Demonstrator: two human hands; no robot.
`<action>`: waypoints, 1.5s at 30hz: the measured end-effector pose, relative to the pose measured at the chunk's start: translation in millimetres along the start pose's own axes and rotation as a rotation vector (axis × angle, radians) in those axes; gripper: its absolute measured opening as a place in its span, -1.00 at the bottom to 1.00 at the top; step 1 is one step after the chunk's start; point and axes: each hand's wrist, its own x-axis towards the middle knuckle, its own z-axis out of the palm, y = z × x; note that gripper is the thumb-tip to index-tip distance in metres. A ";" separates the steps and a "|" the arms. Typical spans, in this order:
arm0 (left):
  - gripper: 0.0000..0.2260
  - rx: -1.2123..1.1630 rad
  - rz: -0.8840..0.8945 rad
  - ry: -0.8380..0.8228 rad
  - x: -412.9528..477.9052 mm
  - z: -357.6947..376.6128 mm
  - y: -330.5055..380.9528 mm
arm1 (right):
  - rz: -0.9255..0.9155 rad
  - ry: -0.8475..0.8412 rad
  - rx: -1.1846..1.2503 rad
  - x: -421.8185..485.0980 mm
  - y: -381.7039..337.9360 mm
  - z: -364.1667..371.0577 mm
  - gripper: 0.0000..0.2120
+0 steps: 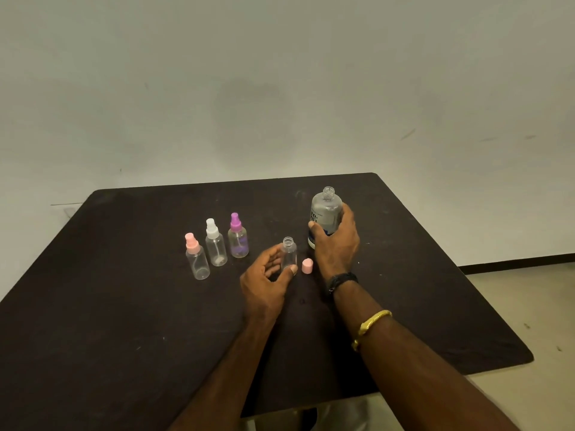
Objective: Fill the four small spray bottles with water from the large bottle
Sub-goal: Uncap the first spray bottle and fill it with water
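Three capped small spray bottles stand in a row at the table's middle left: one with a pink top (pixel 197 257), one with a white top (pixel 215 243), one with a purple top (pixel 238 236). A fourth small clear bottle (pixel 288 252) stands uncapped, and my left hand (pixel 267 279) curls around its lower part, thumb against its base. A pink cap (pixel 307 265) lies just right of it. My right hand (pixel 337 239) grips the large clear bottle (pixel 325 209), which stands upright on the table with its neck uncapped.
The dark table (pixel 124 321) ends at a far edge close to a pale wall. Its right edge drops to a light floor (pixel 522 293). I wear a black band and a gold bangle (pixel 370 326) on my right forearm.
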 end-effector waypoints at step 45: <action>-0.50 0.036 0.156 0.003 0.4 0.3 -8.7 | -0.891 -0.111 -0.473 3.1 7.3 -54.0 -0.43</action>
